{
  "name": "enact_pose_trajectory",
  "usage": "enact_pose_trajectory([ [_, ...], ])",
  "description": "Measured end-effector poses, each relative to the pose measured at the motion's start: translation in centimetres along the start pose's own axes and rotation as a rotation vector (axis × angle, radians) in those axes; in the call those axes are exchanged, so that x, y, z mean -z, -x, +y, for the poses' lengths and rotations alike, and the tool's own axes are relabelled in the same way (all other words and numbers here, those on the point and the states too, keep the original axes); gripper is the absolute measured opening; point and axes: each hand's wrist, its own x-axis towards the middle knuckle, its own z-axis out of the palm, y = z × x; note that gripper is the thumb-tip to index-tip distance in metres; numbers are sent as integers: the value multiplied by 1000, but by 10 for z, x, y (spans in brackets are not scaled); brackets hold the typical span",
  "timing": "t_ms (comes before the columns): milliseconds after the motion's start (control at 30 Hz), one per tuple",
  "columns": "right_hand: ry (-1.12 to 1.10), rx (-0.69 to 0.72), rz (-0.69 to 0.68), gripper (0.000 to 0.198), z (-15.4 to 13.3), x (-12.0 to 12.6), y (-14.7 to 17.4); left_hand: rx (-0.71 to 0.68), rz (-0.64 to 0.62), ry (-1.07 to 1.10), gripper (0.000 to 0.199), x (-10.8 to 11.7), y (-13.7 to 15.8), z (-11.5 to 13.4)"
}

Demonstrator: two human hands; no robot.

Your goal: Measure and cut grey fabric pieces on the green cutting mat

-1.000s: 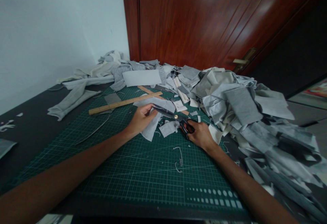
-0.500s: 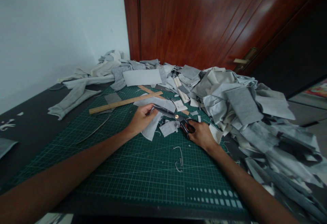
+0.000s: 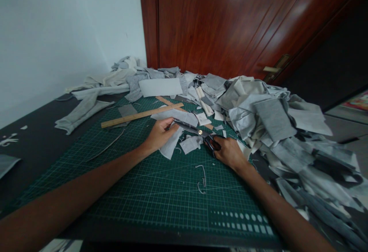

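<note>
Black-handled scissors (image 3: 200, 132) lie in the grip of my right hand (image 3: 228, 151), its fingers wrapped round the handles. Their blades point left toward my left hand (image 3: 161, 131), which pinches a pale grey piece of fabric (image 3: 171, 144) by its upper edge. The blade tips reach the fingertips of that hand; whether they touch the skin I cannot tell. Behind the blades, another light grey piece (image 3: 184, 115) lies on the green cutting mat (image 3: 149, 194). Small grey scraps (image 3: 191, 144) sit just below the blades.
A wooden ruler (image 3: 140, 115) crosses a second wooden strip (image 3: 165, 100) on the mat. Fabric pieces are heaped along the back and right (image 3: 274, 118). Loose threads (image 3: 203, 177) lie in front of my hands. A wooden door (image 3: 215, 26) stands behind the table.
The scissors and my right hand have shifted very slightly right and down. My left hand keeps its pinch on the fabric in nearly the same spot.
</note>
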Motion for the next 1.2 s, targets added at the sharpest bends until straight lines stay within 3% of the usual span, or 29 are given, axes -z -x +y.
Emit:
enact_pose_trajectory([
  [433,35,-5,-84,12,-4,11,5,22,-32,4,19,1,0,0],
  [967,62,12,-66,22,-2,6,6,21,-21,2,17,0,1,2],
  [1200,1,34,2,27,-2,-1,7,12,-11,5,16,1,0,3],
])
